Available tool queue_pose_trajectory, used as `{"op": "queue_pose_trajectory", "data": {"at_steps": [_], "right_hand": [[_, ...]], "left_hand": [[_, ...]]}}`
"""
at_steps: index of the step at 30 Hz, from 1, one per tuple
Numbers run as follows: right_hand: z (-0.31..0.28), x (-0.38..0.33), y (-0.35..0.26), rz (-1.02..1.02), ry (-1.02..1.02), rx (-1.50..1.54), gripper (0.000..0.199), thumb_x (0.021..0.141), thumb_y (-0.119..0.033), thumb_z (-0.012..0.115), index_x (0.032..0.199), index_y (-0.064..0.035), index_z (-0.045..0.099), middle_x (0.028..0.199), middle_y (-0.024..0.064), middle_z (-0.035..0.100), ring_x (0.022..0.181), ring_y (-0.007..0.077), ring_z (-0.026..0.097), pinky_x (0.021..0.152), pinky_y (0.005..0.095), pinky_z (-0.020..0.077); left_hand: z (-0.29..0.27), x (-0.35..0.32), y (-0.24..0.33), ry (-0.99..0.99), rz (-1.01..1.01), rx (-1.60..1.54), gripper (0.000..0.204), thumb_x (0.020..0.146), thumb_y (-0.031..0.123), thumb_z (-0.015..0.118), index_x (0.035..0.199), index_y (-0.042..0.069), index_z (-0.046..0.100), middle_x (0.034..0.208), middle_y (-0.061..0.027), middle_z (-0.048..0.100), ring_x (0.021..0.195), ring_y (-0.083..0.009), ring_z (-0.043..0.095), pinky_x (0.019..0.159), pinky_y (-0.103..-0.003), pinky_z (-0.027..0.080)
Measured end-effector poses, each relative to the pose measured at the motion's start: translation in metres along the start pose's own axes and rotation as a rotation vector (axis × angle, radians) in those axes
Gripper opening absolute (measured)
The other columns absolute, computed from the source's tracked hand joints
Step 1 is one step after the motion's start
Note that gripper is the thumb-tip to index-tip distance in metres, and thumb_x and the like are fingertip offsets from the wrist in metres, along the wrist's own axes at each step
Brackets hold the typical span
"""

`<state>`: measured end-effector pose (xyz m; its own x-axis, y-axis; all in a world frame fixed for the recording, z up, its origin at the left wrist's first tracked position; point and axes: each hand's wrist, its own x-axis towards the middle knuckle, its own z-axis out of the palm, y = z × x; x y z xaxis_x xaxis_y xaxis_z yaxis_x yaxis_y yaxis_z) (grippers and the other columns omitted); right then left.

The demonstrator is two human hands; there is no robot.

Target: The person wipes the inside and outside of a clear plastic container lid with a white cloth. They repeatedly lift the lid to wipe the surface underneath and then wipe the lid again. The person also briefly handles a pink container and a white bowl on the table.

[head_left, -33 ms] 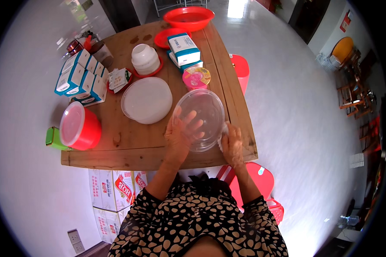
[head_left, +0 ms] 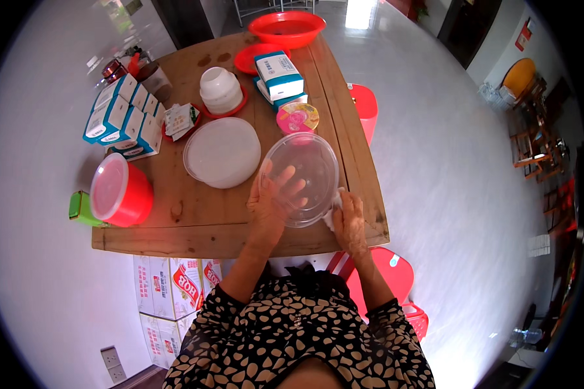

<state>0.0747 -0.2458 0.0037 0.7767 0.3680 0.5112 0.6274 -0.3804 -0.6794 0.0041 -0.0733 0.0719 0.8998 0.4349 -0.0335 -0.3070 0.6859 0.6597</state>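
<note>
A clear round plastic lid (head_left: 313,162) is tilted up over the table's near edge. My left hand (head_left: 266,211) grips it at its left side, the fingers spread behind and showing through the plastic. At the lid's lower right rim, my right hand (head_left: 350,223) pinches a crumpled white tissue (head_left: 331,217) against the edge. Just left of the lid lies a pile of round whitish lids or plates (head_left: 222,152). Beyond it, a tub with a pink and yellow top (head_left: 298,118) stands close to the lid's far rim.
On the wooden table (head_left: 194,236) are teal-white packs (head_left: 126,120), a red lidded tub (head_left: 136,194), a green box (head_left: 81,209), stacked white bowls (head_left: 220,91), sachets (head_left: 180,121), more packs (head_left: 279,74) and a red basin (head_left: 287,29). Red stools (head_left: 386,275) stand by the table.
The lid has shifted very slightly up and left. My right hand, with the tissue, has slid a little down along the rim; my left hand keeps its grip.
</note>
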Motion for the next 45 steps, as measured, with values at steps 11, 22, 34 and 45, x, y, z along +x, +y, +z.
{"op": "queue_pose_trajectory", "data": {"at_steps": [11, 22, 34, 45], "right_hand": [[-0.055, 0.063, -0.025, 0.438, -0.162, 0.722, 0.058, 0.092, -0.044, 0.049, 0.130, 0.0008, 0.047, 0.095, 0.0067, 0.059, 0.074, 0.0119, 0.052, 0.066, 0.0238, 0.0433], [-0.015, 0.083, -0.094, 0.466, -0.133, 0.743, 0.034, 0.089, -0.014, 0.054, 0.120, -0.0019, 0.055, 0.068, -0.0022, 0.055, 0.054, 0.0036, 0.045, 0.045, 0.0188, 0.0338], [0.134, 0.132, -0.225, 0.447, -0.341, 1.093, 0.030, 0.096, -0.016, 0.048, 0.121, -0.0018, 0.053, 0.074, 0.0047, 0.061, 0.051, 0.0034, 0.043, 0.044, 0.0166, 0.0314], [0.285, 0.150, -0.300, 0.109, -0.472, 0.813, 0.025, 0.093, -0.015, 0.053, 0.113, -0.0024, 0.062, 0.085, -0.0012, 0.058, 0.072, 0.0030, 0.049, 0.060, 0.0167, 0.0381]], "left_hand": [[0.007, -0.015, 0.021, -0.602, 0.880, 1.376, 0.035, 0.085, 0.017, 0.060, 0.120, 0.020, 0.060, 0.121, -0.0092, 0.060, 0.105, -0.0285, 0.059, 0.087, -0.044, 0.047], [-0.018, -0.040, 0.098, -0.589, 0.852, 1.692, 0.057, 0.074, 0.052, 0.068, 0.124, 0.027, 0.058, 0.140, -0.0067, 0.043, 0.128, -0.0380, 0.037, 0.106, -0.059, 0.022], [-0.114, -0.085, 0.238, 0.065, 1.109, 1.660, 0.034, 0.067, 0.013, 0.075, 0.101, 0.015, 0.071, 0.122, -0.0133, 0.052, 0.116, -0.0329, 0.048, 0.093, -0.039, 0.044], [-0.213, -0.106, 0.327, 0.363, 1.176, 1.873, 0.042, 0.056, -0.002, 0.067, 0.094, 0.012, 0.072, 0.116, -0.0100, 0.058, 0.113, -0.0339, 0.051, 0.091, -0.041, 0.048]]}}
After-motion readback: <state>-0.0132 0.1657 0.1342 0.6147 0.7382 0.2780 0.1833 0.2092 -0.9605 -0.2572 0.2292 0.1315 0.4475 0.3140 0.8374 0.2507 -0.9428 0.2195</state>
